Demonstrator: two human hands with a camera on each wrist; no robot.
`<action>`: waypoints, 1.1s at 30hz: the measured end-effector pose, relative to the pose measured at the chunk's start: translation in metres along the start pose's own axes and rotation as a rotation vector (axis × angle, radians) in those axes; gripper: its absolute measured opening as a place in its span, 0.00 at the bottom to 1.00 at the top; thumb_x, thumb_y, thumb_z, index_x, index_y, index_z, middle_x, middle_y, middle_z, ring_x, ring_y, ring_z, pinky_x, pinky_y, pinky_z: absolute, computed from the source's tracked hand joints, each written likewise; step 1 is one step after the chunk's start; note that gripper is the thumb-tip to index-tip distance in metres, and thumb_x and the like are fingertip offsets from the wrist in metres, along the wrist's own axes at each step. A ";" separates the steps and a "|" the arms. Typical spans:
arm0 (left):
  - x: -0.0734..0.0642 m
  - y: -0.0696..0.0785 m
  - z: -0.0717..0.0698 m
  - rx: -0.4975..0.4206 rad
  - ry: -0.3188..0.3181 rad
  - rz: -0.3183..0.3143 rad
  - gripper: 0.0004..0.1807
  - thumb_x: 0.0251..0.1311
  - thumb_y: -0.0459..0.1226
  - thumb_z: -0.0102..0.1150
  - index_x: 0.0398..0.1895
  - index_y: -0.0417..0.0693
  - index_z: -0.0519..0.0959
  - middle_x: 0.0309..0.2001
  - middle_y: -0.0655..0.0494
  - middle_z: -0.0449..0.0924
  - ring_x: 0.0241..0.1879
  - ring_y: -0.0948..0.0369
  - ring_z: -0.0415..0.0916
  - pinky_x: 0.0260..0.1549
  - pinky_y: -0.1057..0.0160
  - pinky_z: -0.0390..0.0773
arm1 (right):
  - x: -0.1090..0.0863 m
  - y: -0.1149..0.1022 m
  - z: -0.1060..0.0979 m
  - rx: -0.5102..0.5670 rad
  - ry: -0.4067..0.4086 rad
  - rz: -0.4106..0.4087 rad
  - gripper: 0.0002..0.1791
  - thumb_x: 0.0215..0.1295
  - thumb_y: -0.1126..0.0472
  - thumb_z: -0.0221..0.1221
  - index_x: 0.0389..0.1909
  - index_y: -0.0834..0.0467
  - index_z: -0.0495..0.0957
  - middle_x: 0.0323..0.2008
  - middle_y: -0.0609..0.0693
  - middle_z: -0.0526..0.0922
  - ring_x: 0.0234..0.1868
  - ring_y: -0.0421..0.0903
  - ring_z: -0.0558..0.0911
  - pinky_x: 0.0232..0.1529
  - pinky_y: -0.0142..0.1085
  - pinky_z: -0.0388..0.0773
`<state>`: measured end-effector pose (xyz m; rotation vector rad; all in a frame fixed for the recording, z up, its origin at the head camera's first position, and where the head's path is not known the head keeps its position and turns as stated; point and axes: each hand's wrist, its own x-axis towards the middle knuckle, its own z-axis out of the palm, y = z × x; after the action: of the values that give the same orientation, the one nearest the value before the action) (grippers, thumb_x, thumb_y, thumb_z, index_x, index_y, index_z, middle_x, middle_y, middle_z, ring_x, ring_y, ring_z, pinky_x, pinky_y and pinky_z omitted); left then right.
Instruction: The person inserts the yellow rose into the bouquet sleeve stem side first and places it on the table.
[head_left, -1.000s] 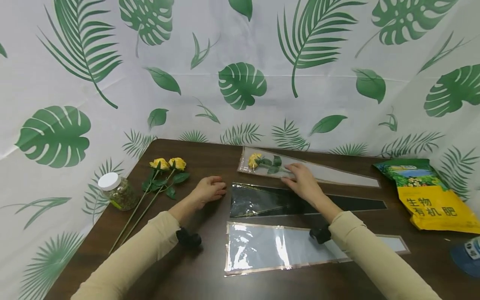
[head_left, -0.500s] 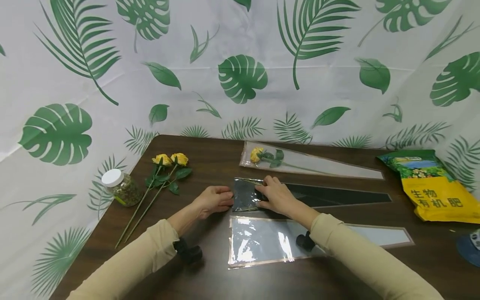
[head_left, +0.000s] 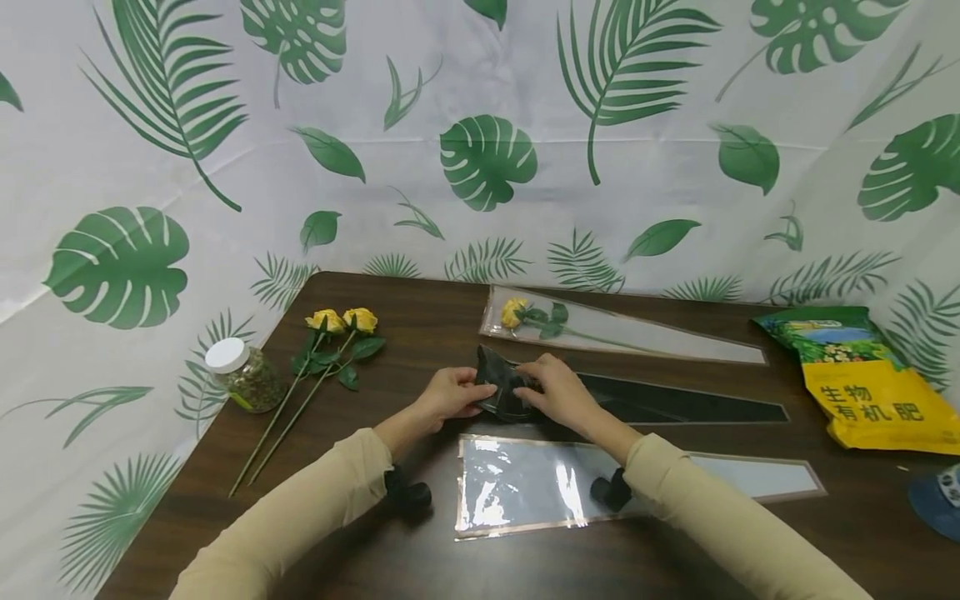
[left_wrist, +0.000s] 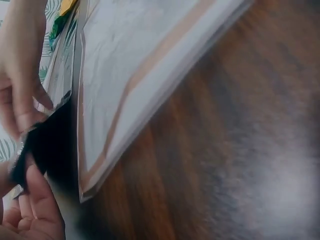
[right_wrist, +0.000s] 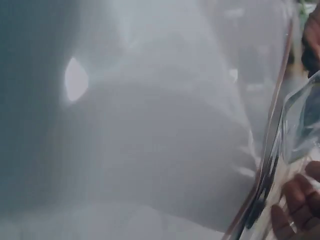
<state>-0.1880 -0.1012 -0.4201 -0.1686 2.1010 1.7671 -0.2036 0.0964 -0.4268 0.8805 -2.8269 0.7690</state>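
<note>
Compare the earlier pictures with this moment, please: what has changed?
The left grip moved right and now pinches the wide end of the black sleeve; this end lay flat and is now bent up. The right grip moved from the clear sleeve towards the viewer and leftward, and is now at that end. Stayed in place: the two loose roses, jar and yellow bag.

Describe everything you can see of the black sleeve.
The black sleeve looks like thin, glossy plastic film with a pale edging, tapering to a narrow end. That tail lies flat on the table; the wide end is lifted and buckled, pinched by the left hand and held by the right hand. It lies beyond a pale sleeve.
</note>
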 end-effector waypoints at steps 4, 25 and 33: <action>0.003 0.003 0.006 0.031 -0.007 0.042 0.16 0.59 0.34 0.61 0.48 0.34 0.77 0.24 0.60 0.70 0.24 0.69 0.72 0.29 0.69 0.81 | 0.004 -0.002 0.000 0.244 0.105 0.052 0.18 0.59 0.61 0.64 0.49 0.64 0.79 0.33 0.54 0.79 0.34 0.47 0.79 0.35 0.39 0.79; 0.019 0.000 -0.005 0.114 0.103 0.075 0.14 0.62 0.32 0.57 0.49 0.36 0.79 0.32 0.43 0.84 0.17 0.69 0.75 0.22 0.70 0.80 | 0.005 -0.004 0.002 0.434 0.261 0.172 0.10 0.60 0.70 0.60 0.43 0.66 0.82 0.37 0.61 0.84 0.26 0.49 0.84 0.27 0.29 0.80; 0.013 0.004 -0.018 0.045 0.061 0.115 0.16 0.64 0.38 0.56 0.48 0.34 0.79 0.33 0.44 0.84 0.22 0.68 0.78 0.28 0.68 0.81 | 0.003 -0.002 0.000 0.410 0.261 0.189 0.11 0.60 0.69 0.61 0.44 0.65 0.82 0.35 0.59 0.84 0.25 0.48 0.84 0.24 0.26 0.76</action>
<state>-0.2053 -0.1155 -0.4187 -0.0918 2.2327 1.7979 -0.2052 0.0932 -0.4256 0.5017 -2.5842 1.4109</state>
